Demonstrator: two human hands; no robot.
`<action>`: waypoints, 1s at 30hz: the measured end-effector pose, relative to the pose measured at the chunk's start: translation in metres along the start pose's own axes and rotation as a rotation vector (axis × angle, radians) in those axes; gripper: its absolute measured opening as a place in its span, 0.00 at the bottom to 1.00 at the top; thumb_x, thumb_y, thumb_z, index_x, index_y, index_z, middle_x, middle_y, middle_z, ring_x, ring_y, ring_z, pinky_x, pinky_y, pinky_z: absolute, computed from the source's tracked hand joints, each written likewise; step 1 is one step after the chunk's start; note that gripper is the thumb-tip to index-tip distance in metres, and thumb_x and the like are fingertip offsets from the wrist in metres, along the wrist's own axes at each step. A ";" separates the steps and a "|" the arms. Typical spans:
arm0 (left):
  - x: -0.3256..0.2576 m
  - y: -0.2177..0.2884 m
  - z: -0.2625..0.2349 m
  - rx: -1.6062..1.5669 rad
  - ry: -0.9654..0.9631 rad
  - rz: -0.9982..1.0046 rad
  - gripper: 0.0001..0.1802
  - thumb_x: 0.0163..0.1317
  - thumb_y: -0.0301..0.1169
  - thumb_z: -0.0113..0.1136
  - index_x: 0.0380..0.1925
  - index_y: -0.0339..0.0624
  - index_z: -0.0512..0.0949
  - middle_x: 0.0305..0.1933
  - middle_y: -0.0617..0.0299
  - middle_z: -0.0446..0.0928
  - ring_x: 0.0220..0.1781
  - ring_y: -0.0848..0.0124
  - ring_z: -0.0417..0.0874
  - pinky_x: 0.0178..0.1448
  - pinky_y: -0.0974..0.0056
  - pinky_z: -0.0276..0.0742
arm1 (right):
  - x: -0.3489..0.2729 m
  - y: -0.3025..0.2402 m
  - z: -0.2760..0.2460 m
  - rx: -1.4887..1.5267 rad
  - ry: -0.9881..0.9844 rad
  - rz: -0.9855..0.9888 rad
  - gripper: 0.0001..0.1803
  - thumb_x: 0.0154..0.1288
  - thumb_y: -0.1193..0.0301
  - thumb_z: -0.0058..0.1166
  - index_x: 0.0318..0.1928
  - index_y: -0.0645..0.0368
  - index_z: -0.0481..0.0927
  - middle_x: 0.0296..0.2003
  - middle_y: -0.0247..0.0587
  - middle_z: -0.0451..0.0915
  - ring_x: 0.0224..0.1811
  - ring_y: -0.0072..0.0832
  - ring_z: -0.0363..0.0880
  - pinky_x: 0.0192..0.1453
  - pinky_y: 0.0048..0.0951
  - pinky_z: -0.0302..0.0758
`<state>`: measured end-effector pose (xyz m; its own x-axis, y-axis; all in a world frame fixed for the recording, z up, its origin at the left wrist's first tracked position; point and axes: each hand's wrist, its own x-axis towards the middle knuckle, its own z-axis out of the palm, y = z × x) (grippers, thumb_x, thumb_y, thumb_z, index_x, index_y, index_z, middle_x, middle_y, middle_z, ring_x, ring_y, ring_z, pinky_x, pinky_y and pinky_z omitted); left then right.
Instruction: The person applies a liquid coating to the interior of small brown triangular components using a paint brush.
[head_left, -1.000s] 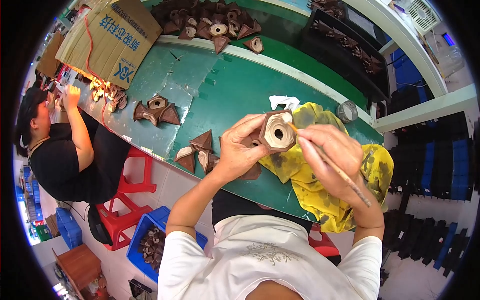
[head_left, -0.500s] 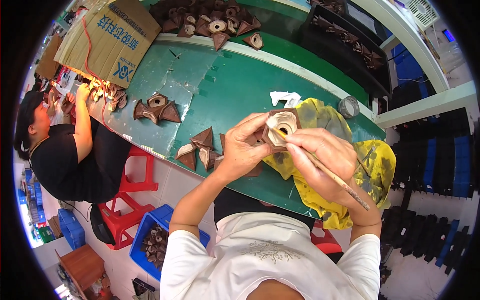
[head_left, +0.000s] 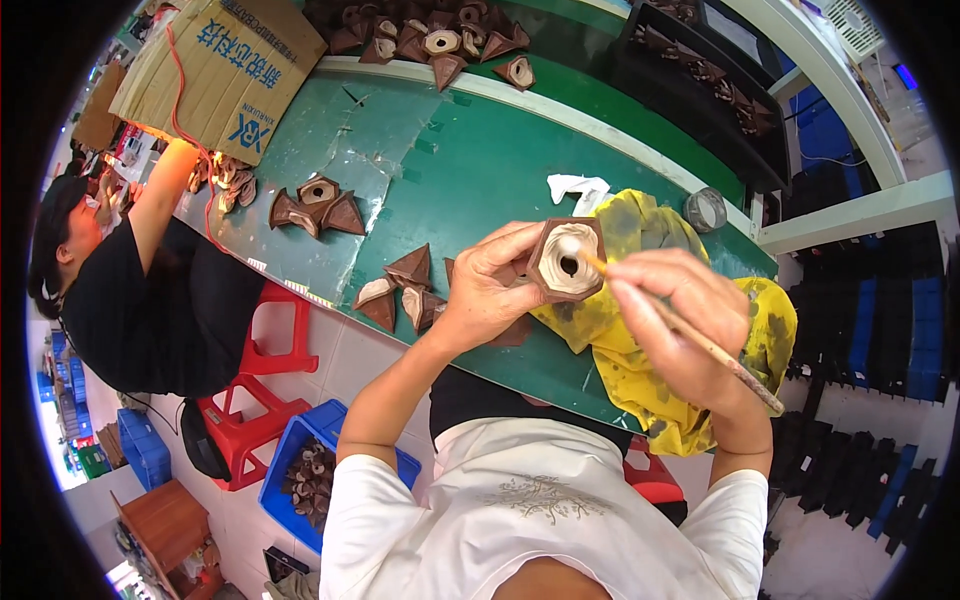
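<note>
My left hand point(head_left: 490, 278) is closed around a brown six-sided piece point(head_left: 543, 272) with a cream-coloured hollow and a dark hole in it. That hollow faces up toward me. Between the fingers of my right hand point(head_left: 685, 310) is a thin wooden paintbrush point(head_left: 722, 358), whose handle slants down to the right. Its pale, blurred tip is over the hollow; whether it touches cannot be told. Below and left of my left hand lie brown pointed pieces point(head_left: 409, 268) with cream insides. A yellow, dark-stained cloth point(head_left: 635, 375) lies beneath my right hand.
The green table point(head_left: 490, 150) holds another brown group point(head_left: 318, 207), a white scrap point(head_left: 578, 188) and a clear round jar point(head_left: 706, 209). Beyond are piled brown pieces point(head_left: 440, 42) and a black tray point(head_left: 700, 95). A co-worker point(head_left: 150, 290) sits left near a cardboard box point(head_left: 215, 75); a blue crate point(head_left: 290, 440) stands below.
My right hand and the brush have moved right, and more of the hollow shows. The held piece is turned slightly. The co-worker's arm has reached up toward the cardboard box.
</note>
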<state>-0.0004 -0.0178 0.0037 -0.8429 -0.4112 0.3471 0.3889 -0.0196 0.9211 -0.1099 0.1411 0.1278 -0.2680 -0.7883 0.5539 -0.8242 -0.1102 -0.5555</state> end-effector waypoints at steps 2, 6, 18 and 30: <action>-0.001 -0.001 0.001 0.022 -0.011 -0.003 0.34 0.49 0.12 0.67 0.60 0.34 0.76 0.59 0.54 0.76 0.58 0.68 0.80 0.63 0.63 0.78 | 0.002 0.003 0.002 -0.054 0.045 0.005 0.10 0.53 0.84 0.65 0.37 0.68 0.83 0.32 0.49 0.84 0.31 0.38 0.87 0.34 0.30 0.81; 0.000 -0.009 0.000 0.048 -0.007 0.079 0.34 0.49 0.13 0.68 0.61 0.37 0.76 0.59 0.52 0.76 0.58 0.66 0.80 0.61 0.62 0.80 | 0.000 0.006 0.009 0.008 0.012 -0.021 0.09 0.54 0.83 0.65 0.38 0.68 0.83 0.31 0.49 0.84 0.30 0.38 0.86 0.32 0.30 0.80; 0.006 -0.010 -0.005 0.407 0.111 0.307 0.32 0.45 0.19 0.72 0.55 0.41 0.81 0.53 0.54 0.83 0.52 0.63 0.84 0.55 0.63 0.81 | -0.007 0.001 0.004 0.121 -0.110 0.117 0.07 0.56 0.83 0.65 0.36 0.66 0.83 0.30 0.46 0.85 0.29 0.34 0.86 0.31 0.28 0.79; -0.002 -0.010 -0.005 0.343 0.164 0.222 0.33 0.44 0.18 0.74 0.55 0.38 0.80 0.53 0.56 0.82 0.53 0.67 0.83 0.56 0.65 0.80 | -0.009 0.009 -0.004 0.092 -0.113 0.127 0.06 0.57 0.82 0.64 0.36 0.66 0.83 0.28 0.46 0.83 0.27 0.35 0.84 0.29 0.30 0.78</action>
<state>-0.0011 -0.0216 -0.0068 -0.6716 -0.5114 0.5361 0.3846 0.3778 0.8423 -0.1174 0.1495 0.1202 -0.3049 -0.8618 0.4054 -0.7368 -0.0563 -0.6738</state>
